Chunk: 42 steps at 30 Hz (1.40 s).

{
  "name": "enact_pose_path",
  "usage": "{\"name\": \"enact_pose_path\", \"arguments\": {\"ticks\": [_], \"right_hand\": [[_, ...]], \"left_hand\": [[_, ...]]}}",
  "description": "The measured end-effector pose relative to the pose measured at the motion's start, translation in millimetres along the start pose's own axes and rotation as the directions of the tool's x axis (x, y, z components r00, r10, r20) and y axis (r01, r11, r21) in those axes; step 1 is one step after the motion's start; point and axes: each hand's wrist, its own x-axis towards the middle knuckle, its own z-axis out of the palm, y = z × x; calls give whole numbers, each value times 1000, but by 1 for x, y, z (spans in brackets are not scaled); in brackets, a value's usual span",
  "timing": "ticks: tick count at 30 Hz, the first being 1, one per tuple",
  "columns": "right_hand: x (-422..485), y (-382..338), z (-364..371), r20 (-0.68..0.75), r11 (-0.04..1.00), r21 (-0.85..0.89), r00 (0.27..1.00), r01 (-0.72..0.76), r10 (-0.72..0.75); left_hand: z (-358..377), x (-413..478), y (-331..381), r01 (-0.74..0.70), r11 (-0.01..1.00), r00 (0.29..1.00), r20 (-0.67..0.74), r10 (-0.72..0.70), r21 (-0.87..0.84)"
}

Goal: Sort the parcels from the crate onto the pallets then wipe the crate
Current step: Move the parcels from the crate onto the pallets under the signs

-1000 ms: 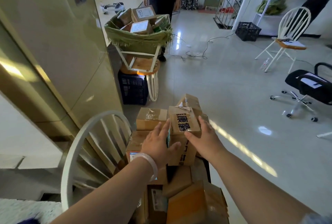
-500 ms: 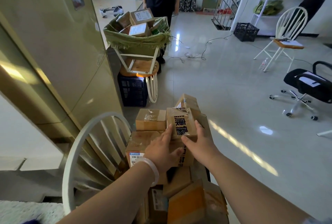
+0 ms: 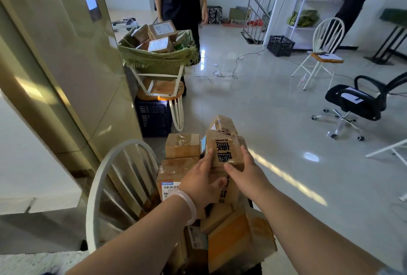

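At the left, the curved back of a white spindle chair [image 3: 114, 186] is seen just beside a heap of cardboard parcels [image 3: 229, 237]. Whatever holds the heap is hidden under it, so their crate cannot be made out, and no pallet is seen. Further back, a green sack [image 3: 158, 61] of more boxes is propped above a dark crate [image 3: 153, 118].

On the heap's left side, a small taped box [image 3: 182, 145] is seen just behind a labelled box [image 3: 174, 175]. The left hand [image 3: 198, 184] is laid with fairly straight fingers against the left side of the printed parcel [image 3: 222, 149], which stands at the top of the heap. The right hand [image 3: 244, 173] is wrapped round its right edge, thumb on the front. The parcel is thus clamped between two hands set close together.

A lift is judged to be next. Since the left side is only pressed, the parcel could be let slip. The taped parcel [image 3: 222, 123] leaning behind it could also be toppled onto the glossy floor [image 3: 264, 103] at the right.
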Motion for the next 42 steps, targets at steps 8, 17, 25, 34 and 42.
{"name": "enact_pose_path", "arguments": {"ticks": [8, 17, 25, 34, 42], "right_hand": [[-41, -6, 7, -109, 998, 51, 994, 35, -29], [-88, -4, 19, -195, 985, 161, 981, 55, -23], [-124, -9, 7, -100, 963, 238, 990, 125, -104], [-170, 15, 6, 61, 962, 131, 966, 241, -251], [-221, 23, 42, 276, 939, 230, 908, 257, -316]], "left_hand": [[-6, -28, 5, -87, 996, 994, -71, 85, -31], [-7, -70, 14, -106, 985, 989, -113, 91, -136], [-5, -115, 34, -19, 948, 965, -253, -65, -317], [27, -196, 51, 82, 885, 805, -494, -330, -459], [43, -279, 37, 241, 829, 678, -523, -516, -505]]}}
